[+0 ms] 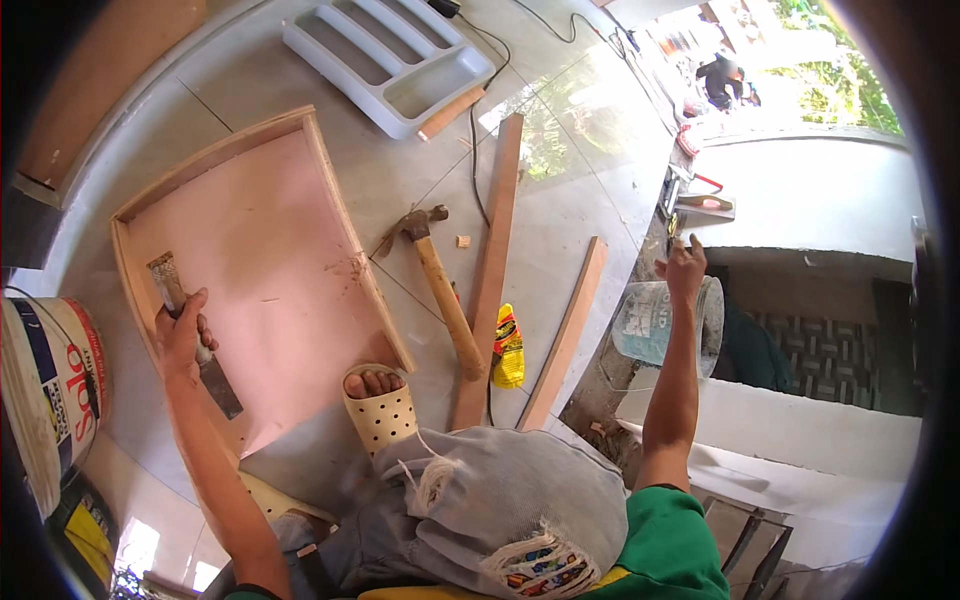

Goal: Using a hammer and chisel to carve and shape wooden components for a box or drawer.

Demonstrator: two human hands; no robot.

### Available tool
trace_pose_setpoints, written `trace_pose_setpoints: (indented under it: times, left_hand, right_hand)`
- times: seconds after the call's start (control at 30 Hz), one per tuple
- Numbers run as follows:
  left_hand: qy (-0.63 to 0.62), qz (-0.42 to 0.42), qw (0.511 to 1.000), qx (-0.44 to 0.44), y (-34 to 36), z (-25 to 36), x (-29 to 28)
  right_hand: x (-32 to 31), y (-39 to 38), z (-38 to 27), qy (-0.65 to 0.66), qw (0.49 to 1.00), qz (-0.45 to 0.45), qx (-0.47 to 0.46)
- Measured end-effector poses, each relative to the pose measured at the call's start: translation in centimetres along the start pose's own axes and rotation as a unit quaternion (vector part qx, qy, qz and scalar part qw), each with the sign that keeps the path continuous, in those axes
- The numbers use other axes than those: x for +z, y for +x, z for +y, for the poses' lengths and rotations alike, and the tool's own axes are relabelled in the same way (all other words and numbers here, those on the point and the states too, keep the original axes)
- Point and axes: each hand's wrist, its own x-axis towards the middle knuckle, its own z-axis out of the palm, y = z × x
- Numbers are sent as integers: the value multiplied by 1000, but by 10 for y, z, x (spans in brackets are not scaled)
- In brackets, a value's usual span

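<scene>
My left hand (182, 335) grips a paint scraper (190, 330) with a wooden handle and a wide metal blade, resting it on the left rail of a shallow wooden frame with a pink panel (265, 270). My right hand (684, 268) reaches out to the right, fingers spread, above a grey plastic bucket (650, 322) at the edge of the floor; it holds nothing that I can see. My foot in a perforated yellow sandal (378, 408) rests on the frame's near corner.
A hammer (440, 285) lies on the tiled floor beside two long wooden strips (490, 270), (568, 335) and a small yellow packet (508, 348). A grey cutlery-style tray (385, 55) lies farther away. A large paint bucket (45, 390) stands at left. A black cable runs across the floor.
</scene>
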Motion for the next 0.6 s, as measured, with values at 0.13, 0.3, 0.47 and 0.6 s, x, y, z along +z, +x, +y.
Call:
trace_pose_setpoints:
  times: [0.13,0.3,0.47,0.6]
  left_hand:
    - [-11,-7,1000,16,14,-27,8]
    - [-28,-32,999,-8,-4,3,26]
    - [29,30,999,-1,-1,0,8]
    - [39,25,999,12,13,-17,-2]
  right_hand:
    - [24,-32,-40,57,994,1,-96]
    - [107,-117,-84,-6,960,-200,-196]
    - [154,-176,-149,87,925,-237,-285]
    - [171,-229,-193,125,858,-280,-412]
